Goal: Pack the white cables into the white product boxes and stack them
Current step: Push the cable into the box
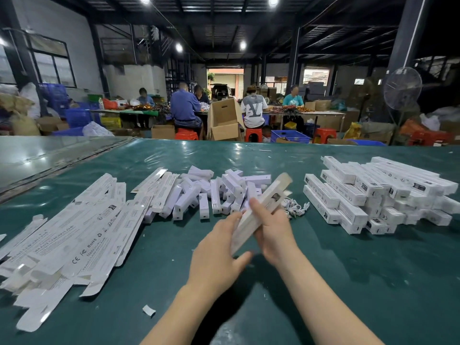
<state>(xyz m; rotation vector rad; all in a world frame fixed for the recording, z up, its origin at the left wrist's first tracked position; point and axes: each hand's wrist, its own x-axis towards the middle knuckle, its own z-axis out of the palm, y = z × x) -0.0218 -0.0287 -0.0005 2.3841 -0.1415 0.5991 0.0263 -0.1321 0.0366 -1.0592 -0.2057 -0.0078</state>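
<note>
One white product box (pixel 267 199), long and slim, carried above green table (pixel 348 282); long axis from near-left up to far-right, far end apparently open, though blurred. Grip, right hand (pixel 273 232): wrapped round box at mid-length, thumb on top. Grip, left hand (pixel 219 245): fingers fairly straight, laid against near end, thumb splayed, no clasp. Loose heap of white cables (pixel 297 207) on table just beyond right hand, close under box's far end; nearer right hand than left. Judged next: one cable fed lengthwise into far mouth. To right, packed stack (pixel 373 195); to left, flat cartons (pixel 74 232).
</note>
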